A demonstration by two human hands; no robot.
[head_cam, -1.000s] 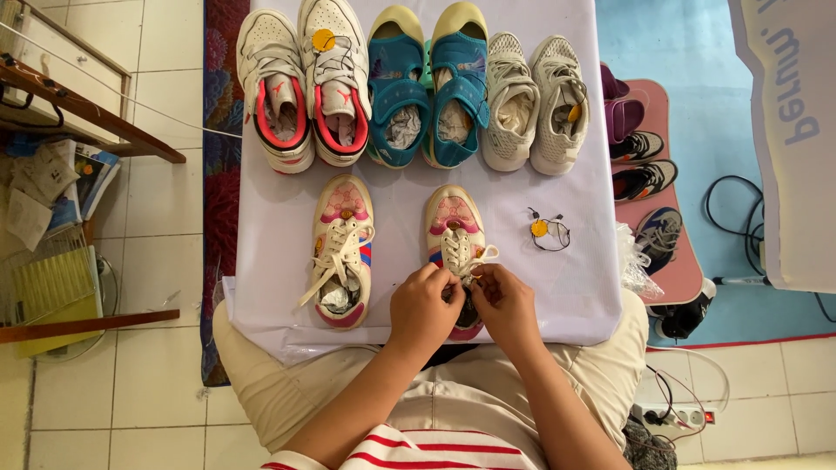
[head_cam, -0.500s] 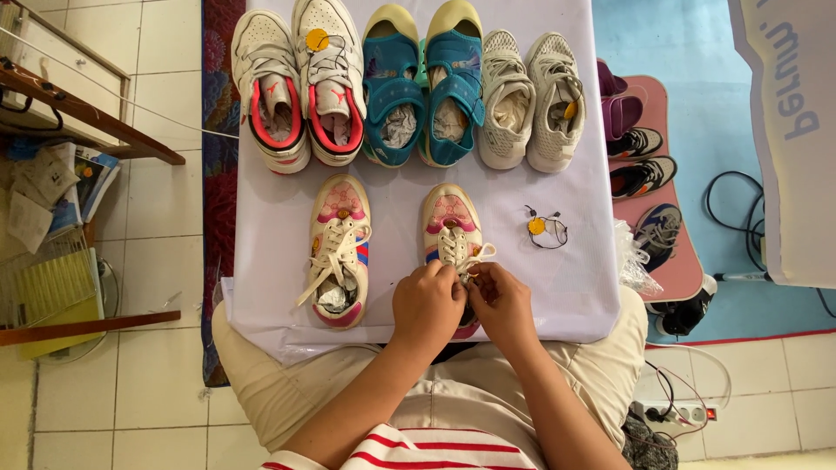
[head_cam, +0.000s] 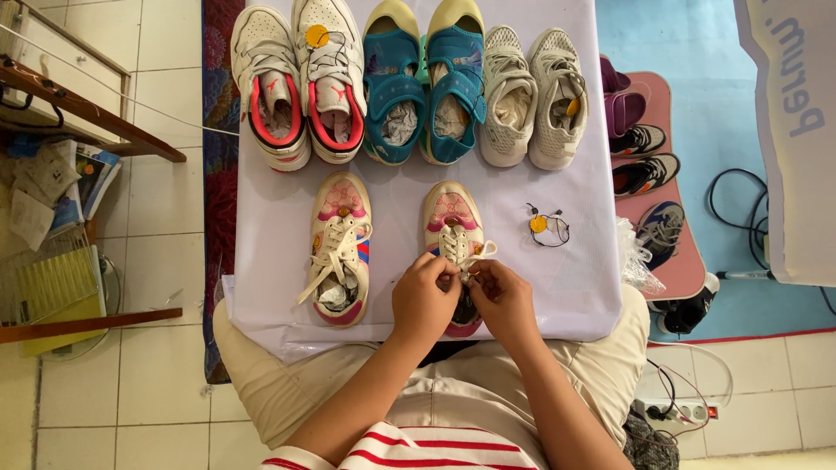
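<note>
The person sits with a white-covered worktop [head_cam: 557, 287] across the lap, and both hands meet over the right shoe [head_cam: 453, 235] of a cream and pink pair, which lies at the near edge just in front of the body. The left hand [head_cam: 425, 300] and the right hand [head_cam: 503, 300] pinch the cream laces [head_cam: 461, 252] between thumb and fingertips, fingers narrow and closed on the cord over the middle of the shoe; holding it from both sides keeps the cord taut between the two hands. The heel of the shoe is hidden under the hands.

Its partner, the left shoe [head_cam: 340, 248], lies just beside it, apart from the hands, with loose laces spilling over the side and crumpled paper stuffed inside to keep its shape. Along the far edge stand three more pairs toe-outward in a row: white and red sneakers [head_cam: 300, 83], blue sandals [head_cam: 427, 87] and cream mesh sneakers [head_cam: 531, 87]. A small yellow tag [head_cam: 540, 224] on a dark cord rests on the cloth to the right of the shoe in hand, near but not touching.
</note>
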